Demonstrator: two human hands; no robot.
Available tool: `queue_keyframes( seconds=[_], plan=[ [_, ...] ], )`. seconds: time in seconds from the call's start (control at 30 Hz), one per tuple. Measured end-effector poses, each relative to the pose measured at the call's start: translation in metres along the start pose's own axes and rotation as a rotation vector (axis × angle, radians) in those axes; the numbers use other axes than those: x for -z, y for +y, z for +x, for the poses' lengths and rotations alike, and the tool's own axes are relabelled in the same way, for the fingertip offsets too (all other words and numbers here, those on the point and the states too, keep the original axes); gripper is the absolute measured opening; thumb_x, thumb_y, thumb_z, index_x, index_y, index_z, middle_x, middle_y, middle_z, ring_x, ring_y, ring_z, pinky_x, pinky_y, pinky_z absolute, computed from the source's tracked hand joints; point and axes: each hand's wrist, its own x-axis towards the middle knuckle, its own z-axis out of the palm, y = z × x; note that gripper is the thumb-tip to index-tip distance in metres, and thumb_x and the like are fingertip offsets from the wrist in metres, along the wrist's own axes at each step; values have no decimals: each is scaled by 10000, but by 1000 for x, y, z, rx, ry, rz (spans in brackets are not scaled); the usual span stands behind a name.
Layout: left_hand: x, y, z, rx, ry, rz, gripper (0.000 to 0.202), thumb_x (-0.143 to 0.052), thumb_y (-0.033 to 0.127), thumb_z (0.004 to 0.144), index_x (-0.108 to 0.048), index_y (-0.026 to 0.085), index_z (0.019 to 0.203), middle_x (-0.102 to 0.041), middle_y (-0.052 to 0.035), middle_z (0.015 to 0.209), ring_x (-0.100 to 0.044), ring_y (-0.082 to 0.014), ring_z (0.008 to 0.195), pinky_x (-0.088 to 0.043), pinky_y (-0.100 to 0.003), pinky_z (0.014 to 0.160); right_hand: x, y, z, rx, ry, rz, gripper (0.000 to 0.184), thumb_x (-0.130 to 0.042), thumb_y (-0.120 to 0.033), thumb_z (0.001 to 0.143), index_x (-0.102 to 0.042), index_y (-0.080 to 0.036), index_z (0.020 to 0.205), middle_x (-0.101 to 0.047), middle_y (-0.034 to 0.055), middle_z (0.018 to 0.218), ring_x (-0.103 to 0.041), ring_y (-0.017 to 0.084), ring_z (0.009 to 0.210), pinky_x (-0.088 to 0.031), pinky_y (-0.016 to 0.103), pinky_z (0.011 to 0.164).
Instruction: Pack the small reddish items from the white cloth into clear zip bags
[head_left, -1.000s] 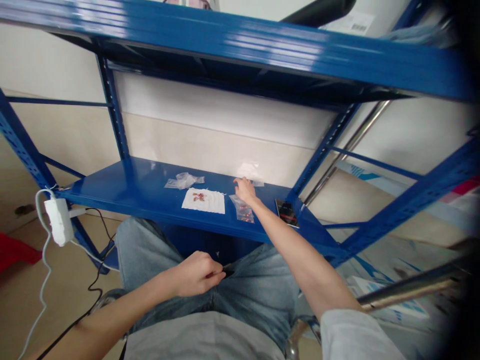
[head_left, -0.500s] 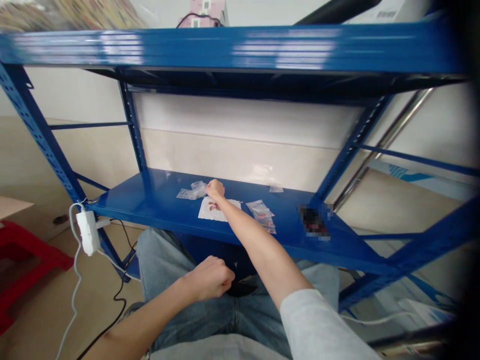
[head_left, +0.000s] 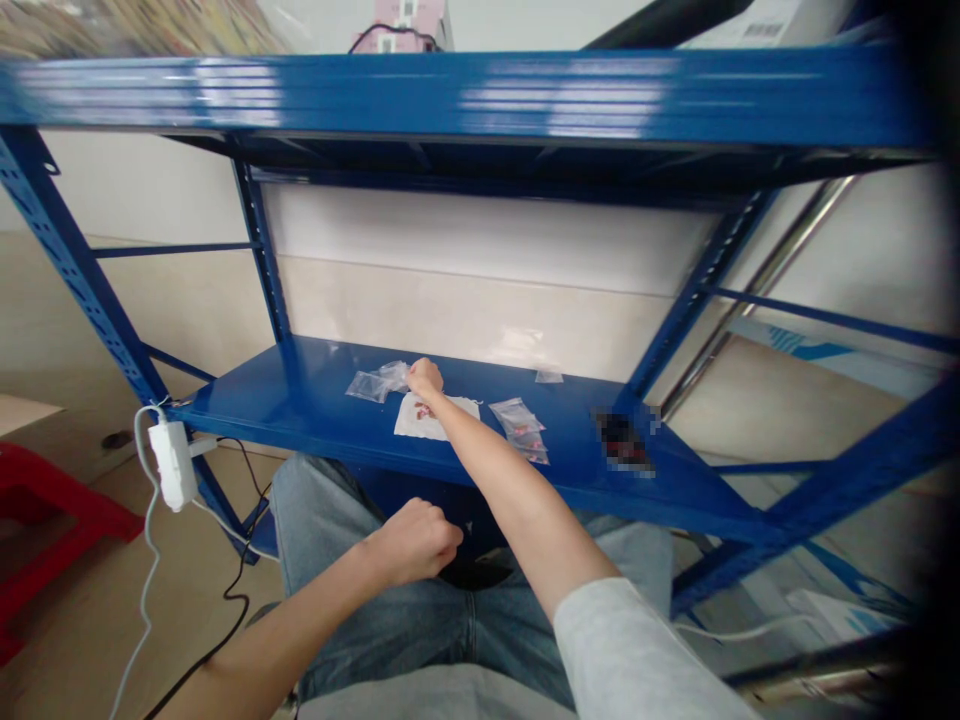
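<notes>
head | blue shelf (head_left: 577, 450) | right hand (head_left: 424, 380) curled at plastic bag (head_left: 371, 386) | left fist (head_left: 415, 543), grip unclear

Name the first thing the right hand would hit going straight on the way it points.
The crumpled clear plastic bag on the blue steel shelf, just ahead of the right hand; depth is unclear, so they may already touch.

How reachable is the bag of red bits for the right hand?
Likely yes: the right hand is already over the shelf, close to the bag, with nothing visibly between them.
</notes>
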Motion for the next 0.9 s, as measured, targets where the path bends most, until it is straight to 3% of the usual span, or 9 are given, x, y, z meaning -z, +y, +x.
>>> queue_keyframes(
  seconds=[0.17, 0.27, 0.33, 0.43, 0.53, 0.6, 0.67, 0.77, 0.9],
  plan=[
    [0, -4, 2, 128, 105, -143, 237, -531, 134, 775, -440, 187, 563, -476, 4, 509, -441, -134, 496, -207, -290, 541, 28, 3, 2, 32, 110, 178, 125, -588, -166, 798, -696, -163, 862, -733, 92, 955, -679, 206, 924, -491, 272, 802],
    [-2, -4, 5, 198, 218, -315, 316, -520, 177, 825, -369, 177, 548, -367, 29, 490, -346, -107, 480, -202, -281, 550, 53, 5, -12, 121, 163, 291, 134, -553, -189, 805, -668, -158, 865, -712, 61, 933, -656, 169, 907, -480, 243, 805],
    [-1, -4, 6, 269, 320, -546, 394, -521, 293, 883, -337, 178, 554, -327, 42, 498, -321, -93, 485, -223, -257, 544, 67, 9, -37, 180, 179, 357, 136, -538, -217, 814, -649, -164, 873, -695, 35, 904, -642, 144, 876, -478, 225, 788],
    [6, -4, 11, 410, 396, -1159, 446, -460, 522, 919, -400, 189, 629, -383, 46, 525, -365, -91, 464, -282, -218, 487, 80, 24, -100, 262, 128, 478, 137, -538, -290, 843, -617, -180, 861, -661, 3, 804, -618, 124, 756, -475, 215, 700],
    [15, -5, 16, 406, 208, -1714, 538, -356, 642, 916, -550, 157, 790, -566, -30, 634, -542, -151, 513, -405, -243, 456, 92, 47, -181, 382, -113, 771, 171, -571, -355, 871, -583, -185, 854, -615, -1, 720, -567, 133, 637, -454, 242, 612],
    [19, -4, 17, 343, 52, -1854, 660, -308, 698, 907, -613, 115, 864, -649, -105, 731, -637, -205, 619, -478, -277, 498, 101, 64, -229, 445, -221, 684, 153, -550, -336, 910, -588, -192, 876, -583, -10, 686, -532, 135, 601, -443, 258, 600],
    [21, -1, 17, 304, -93, -1904, 804, -236, 776, 877, -645, 84, 912, -679, -154, 772, -674, -247, 694, -510, -301, 536, 111, 81, -262, 555, -128, 471, 91, -569, -251, 902, -602, -189, 844, -570, 3, 719, -528, 151, 686, -440, 278, 661],
    [22, 7, 14, 239, -250, -1918, 899, -189, 827, 845, -661, 77, 998, -699, -193, 879, -687, -281, 814, -538, -342, 630, 122, 104, -278, 681, 36, 215, 94, -556, -132, 884, -586, -183, 811, -576, 23, 776, -516, 170, 786, -431, 312, 751],
    [17, 15, 12, 134, -186, -1672, 495, -562, 575, 880, -675, 117, 1031, -698, -152, 999, -661, -247, 923, -518, -325, 760, 122, 121, -271, 746, 63, 48, 117, -556, -78, 873, -582, -182, 825, -598, 33, 823, -517, 179, 813, -432, 333, 781]
  ],
)
